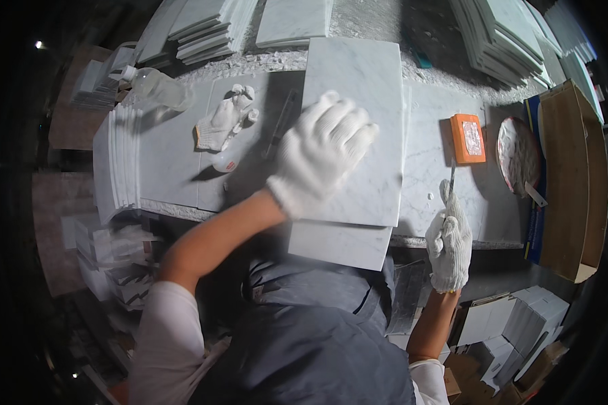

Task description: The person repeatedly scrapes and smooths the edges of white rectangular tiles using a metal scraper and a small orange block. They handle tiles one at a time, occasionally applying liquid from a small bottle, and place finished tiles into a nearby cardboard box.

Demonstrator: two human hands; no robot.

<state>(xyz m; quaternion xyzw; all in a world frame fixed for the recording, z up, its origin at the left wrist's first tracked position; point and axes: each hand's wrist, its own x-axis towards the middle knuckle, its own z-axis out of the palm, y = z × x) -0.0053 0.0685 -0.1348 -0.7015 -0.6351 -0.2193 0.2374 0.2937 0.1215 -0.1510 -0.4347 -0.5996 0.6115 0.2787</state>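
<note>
Head view: at centre, the left hand [325, 152], fingers loosely spread, lies over a pale marble tile [358, 185] – covering its left part. Right of centre, the right hand [450, 243] grips a slim tool [452, 178] near an orange block [468, 138]; upper left, a spare glove [217, 127].

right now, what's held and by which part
The right hand holds a thin, straight grey tool by its near end; the left hand just lies on a white rectangular marble slab.
</note>
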